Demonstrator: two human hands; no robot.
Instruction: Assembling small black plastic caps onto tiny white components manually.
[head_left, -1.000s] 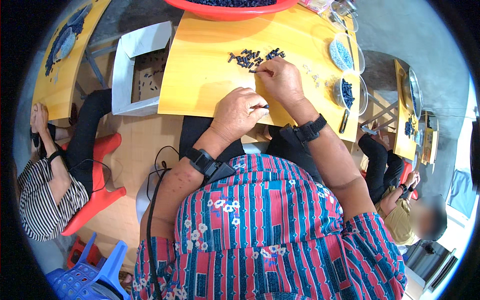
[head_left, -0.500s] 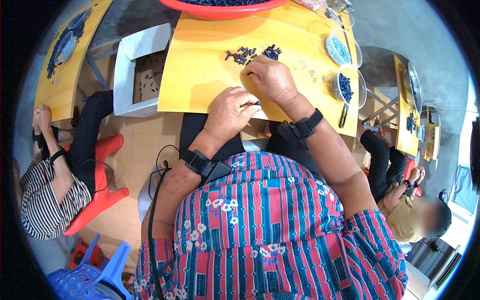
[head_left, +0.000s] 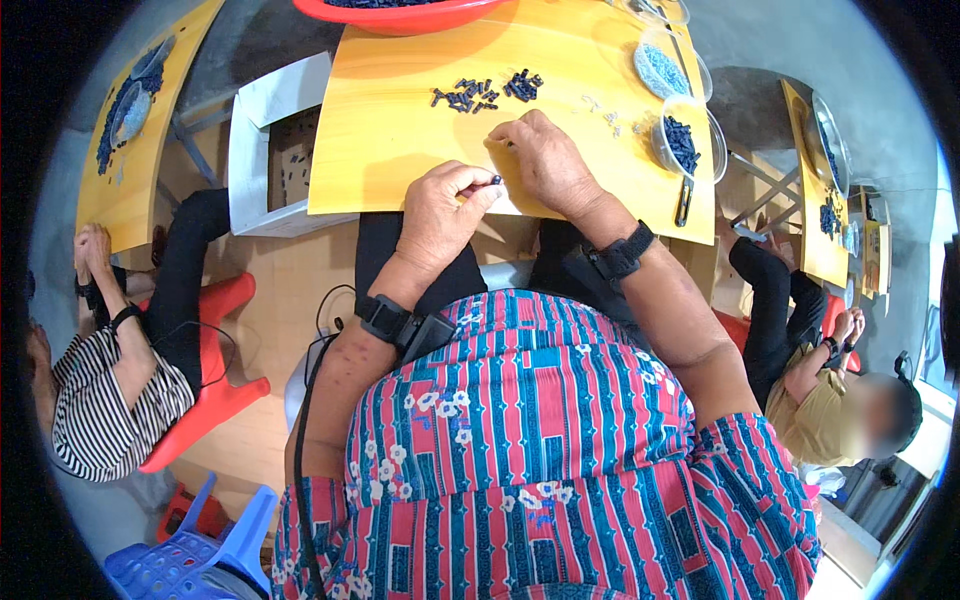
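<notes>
My left hand [head_left: 440, 222] is above the near edge of the yellow table, thumb and forefinger pinching a small dark blue piece [head_left: 496, 180]. Beside it, to the right, my right hand [head_left: 552, 168] hovers over the tabletop with its fingers curled together in a pinch. What sits between those fingertips is too small and hidden to tell. Just beyond the right hand lie two loose heaps of short dark blue tube-like pieces, a wider left heap [head_left: 468, 96] and a tighter right heap [head_left: 522, 85]. Several tiny clear pieces [head_left: 610, 118] are scattered right of them.
A red basin [head_left: 400, 18] of dark pieces stands at the far edge. Along the right are a clear tub of dark pieces [head_left: 680, 145], a tub of pale blue bits [head_left: 660, 70] and a black pen-like tool [head_left: 684, 202]. An open white box [head_left: 285, 85] adjoins the left side. People sit at both sides.
The whole view has shifted slightly. My right hand has drawn back from the right heap, uncovering it. My left hand, still pinching the dark piece, has come a little nearer to the right fingertips.
</notes>
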